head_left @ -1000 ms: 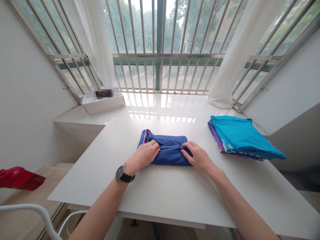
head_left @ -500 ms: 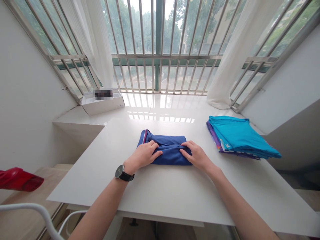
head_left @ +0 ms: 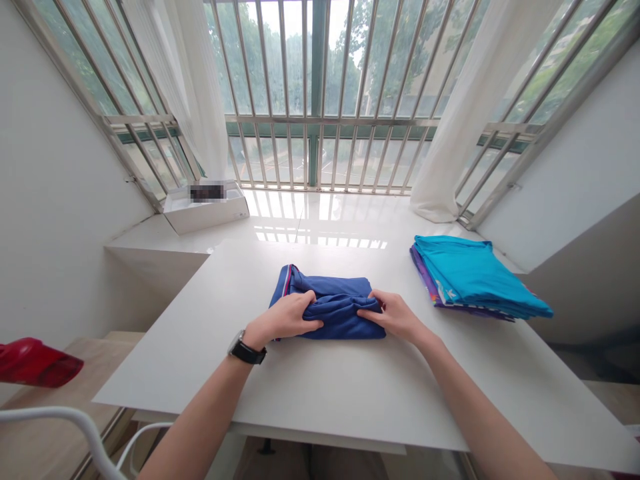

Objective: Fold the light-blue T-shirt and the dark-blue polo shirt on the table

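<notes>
On the white desk (head_left: pixel 310 393) in front of me lies a folded dark-blue garment (head_left: pixel 345 323), near the middle and toward the window side, with both of the person's hands on it. The left hand (head_left: pixel 287 315) grips the cloth toward the garment's left end, thumb below and fingers above, with a ruck of fabric caught between them. The right hand (head_left: pixel 395 315) pinches the same raised fold close to the right end, thumb and fingers closing on it from either side. The two hands are apart, and the fold runs wrinkled from one to the other. At the far left corner I can see a trim (head_left: pixel 287 280) striped in red and white. A watch (head_left: pixel 245 350) with a black strap sits on the left wrist. Well apart to the right, a stack of folded clothes (head_left: pixel 465 273) rests on the desk, bright turquoise on top with purple showing underneath. Beyond the desk, a white open box (head_left: pixel 207 217) stands on the glossy sill (head_left: pixel 330 217), what lies in it blurred out. Over at the left edge a red object (head_left: pixel 37 362) pokes into view.
</notes>
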`<act>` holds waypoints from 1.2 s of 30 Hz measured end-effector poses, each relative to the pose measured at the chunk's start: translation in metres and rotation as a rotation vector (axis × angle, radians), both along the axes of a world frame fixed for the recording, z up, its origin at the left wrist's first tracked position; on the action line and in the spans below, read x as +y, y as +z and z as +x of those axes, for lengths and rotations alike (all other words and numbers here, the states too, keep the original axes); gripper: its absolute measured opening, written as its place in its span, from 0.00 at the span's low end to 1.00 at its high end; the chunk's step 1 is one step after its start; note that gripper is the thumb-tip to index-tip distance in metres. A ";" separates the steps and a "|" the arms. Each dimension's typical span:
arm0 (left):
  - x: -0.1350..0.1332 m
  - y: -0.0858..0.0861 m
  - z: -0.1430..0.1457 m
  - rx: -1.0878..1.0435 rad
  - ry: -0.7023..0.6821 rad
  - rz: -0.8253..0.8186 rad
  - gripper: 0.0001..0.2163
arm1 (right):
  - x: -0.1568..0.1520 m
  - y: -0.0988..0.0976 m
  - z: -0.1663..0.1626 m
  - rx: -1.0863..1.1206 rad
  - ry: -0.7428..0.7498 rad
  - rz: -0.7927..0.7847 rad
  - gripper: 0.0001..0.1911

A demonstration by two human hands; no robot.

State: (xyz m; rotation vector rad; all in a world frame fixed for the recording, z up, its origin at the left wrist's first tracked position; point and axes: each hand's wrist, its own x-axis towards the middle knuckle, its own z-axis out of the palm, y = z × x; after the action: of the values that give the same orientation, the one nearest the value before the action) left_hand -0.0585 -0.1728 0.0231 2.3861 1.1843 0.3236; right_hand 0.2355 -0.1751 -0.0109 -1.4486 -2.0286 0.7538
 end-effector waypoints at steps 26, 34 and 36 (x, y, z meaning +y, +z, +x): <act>0.013 -0.004 -0.013 0.173 0.176 0.207 0.10 | 0.010 -0.013 0.008 -0.378 -0.338 0.160 0.15; 0.014 -0.007 -0.016 0.113 0.175 0.177 0.12 | 0.009 -0.013 0.007 -0.368 -0.347 0.189 0.17; 0.015 -0.007 -0.018 0.073 0.165 0.134 0.12 | 0.008 -0.012 0.007 -0.362 -0.351 0.196 0.18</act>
State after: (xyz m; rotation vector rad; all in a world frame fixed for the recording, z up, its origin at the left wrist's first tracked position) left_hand -0.0768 -0.1580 0.0162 2.4368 1.4386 0.3823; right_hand 0.2430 -0.1668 -0.0231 -1.8545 -1.9488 0.1499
